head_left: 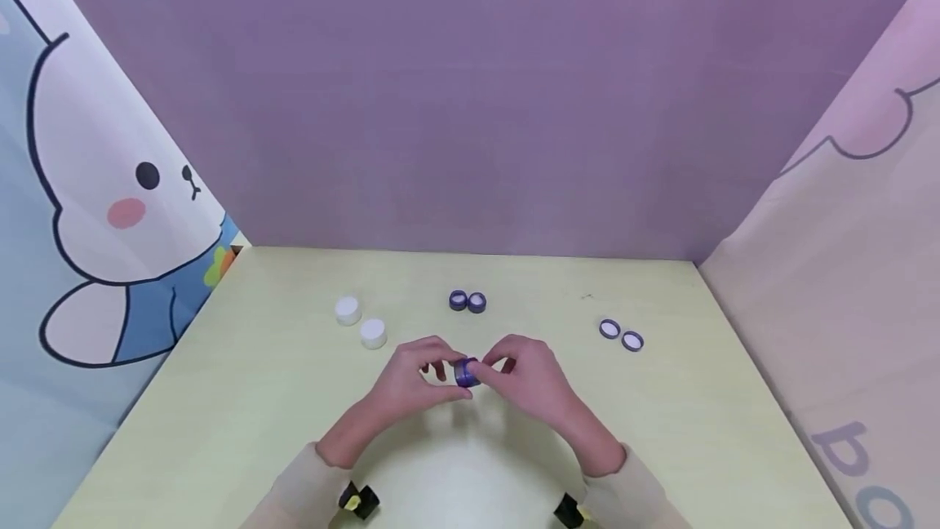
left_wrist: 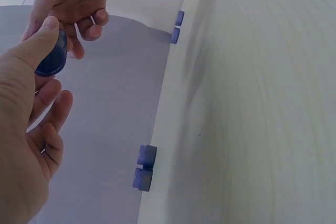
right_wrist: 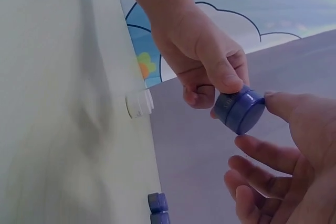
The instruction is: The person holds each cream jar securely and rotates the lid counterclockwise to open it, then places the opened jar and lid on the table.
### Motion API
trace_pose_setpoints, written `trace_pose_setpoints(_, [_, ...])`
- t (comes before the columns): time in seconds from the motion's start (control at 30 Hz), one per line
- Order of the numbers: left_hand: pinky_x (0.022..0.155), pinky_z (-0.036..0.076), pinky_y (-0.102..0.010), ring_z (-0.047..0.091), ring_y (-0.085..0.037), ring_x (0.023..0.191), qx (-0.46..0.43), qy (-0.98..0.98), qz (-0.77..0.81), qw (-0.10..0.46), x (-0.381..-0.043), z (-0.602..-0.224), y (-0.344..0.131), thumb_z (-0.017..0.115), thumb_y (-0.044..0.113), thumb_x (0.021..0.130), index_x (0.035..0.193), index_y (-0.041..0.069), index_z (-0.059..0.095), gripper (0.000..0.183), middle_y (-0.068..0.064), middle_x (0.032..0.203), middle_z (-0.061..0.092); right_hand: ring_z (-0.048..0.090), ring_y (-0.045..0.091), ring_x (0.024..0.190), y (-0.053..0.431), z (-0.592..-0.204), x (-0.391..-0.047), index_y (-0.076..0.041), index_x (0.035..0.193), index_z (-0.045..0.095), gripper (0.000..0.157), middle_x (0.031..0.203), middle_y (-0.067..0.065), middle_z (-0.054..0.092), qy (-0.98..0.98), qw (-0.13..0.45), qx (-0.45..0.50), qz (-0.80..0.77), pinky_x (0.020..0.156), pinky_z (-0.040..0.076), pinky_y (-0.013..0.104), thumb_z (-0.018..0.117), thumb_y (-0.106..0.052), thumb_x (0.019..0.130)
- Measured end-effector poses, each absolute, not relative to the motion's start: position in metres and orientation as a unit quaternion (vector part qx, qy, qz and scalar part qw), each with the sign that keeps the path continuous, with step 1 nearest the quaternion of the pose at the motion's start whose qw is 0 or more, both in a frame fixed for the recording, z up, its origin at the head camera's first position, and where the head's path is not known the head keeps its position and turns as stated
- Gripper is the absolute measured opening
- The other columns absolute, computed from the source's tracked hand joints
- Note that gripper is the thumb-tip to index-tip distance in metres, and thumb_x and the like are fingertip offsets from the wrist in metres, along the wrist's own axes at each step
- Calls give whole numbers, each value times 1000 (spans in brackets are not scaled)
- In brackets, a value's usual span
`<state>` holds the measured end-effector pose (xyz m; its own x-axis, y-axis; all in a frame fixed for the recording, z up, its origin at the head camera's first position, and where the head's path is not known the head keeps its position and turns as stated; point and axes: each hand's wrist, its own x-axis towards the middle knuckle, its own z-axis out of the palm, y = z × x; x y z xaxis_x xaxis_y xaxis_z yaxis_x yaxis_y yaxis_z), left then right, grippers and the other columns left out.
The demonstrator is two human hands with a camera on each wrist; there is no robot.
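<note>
A small round blue jar with a lid is held between both hands above the table. My left hand grips the jar body, its thumb lying along one side in the left wrist view. From the other side my right hand pinches the lid end between thumb and index finger; its other fingers are loosely bent below in the right wrist view. Beyond the hands, two short blue pots stand side by side. Two flat blue rings with white insides lie to the right.
Two white round capped pieces stand left of the blue pots, close beyond the left hand. A purple backdrop rises at the far edge of the pale yellow table. Printed cloth panels flank both sides.
</note>
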<state>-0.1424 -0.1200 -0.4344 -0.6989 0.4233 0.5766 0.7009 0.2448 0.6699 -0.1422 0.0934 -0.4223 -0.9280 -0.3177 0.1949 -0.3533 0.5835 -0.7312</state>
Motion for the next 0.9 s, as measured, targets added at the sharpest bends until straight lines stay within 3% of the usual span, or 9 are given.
trace_pose_setpoints(0.2, [54,53,-34,58,-10,69,-371,-771,-495,148,-141,-438,-120,91,7,64,96,5,74,36,0,82,66,57,14,60,94,-424,-141,-18,82,73,30,86,-8,66,-882,-16,191,431,50,46,27,70,-47,87])
trace_pose_setpoints(0.5, [55,52,-41,60,-26,67,-360,-777,-500,129,-141,-437,-120,90,8,64,97,5,75,36,1,83,66,61,12,71,98,-419,-141,-16,101,72,23,97,-7,66,-854,-43,226,467,56,51,29,76,-31,85])
trace_pose_setpoints(0.73, [53,52,-37,60,-26,66,-382,-766,-501,130,-141,-439,-122,90,8,65,96,4,74,35,-1,82,67,63,14,75,100,-420,-141,-16,109,70,32,102,-7,64,-836,-43,266,477,59,53,29,81,-13,79])
trace_pose_setpoints(0.9, [54,52,-38,61,-27,66,-376,-763,-510,128,-141,-440,-119,90,9,65,97,5,74,35,0,83,67,64,18,78,102,-419,-141,-16,110,70,37,104,-6,64,-838,-32,278,470,60,53,29,83,-9,76])
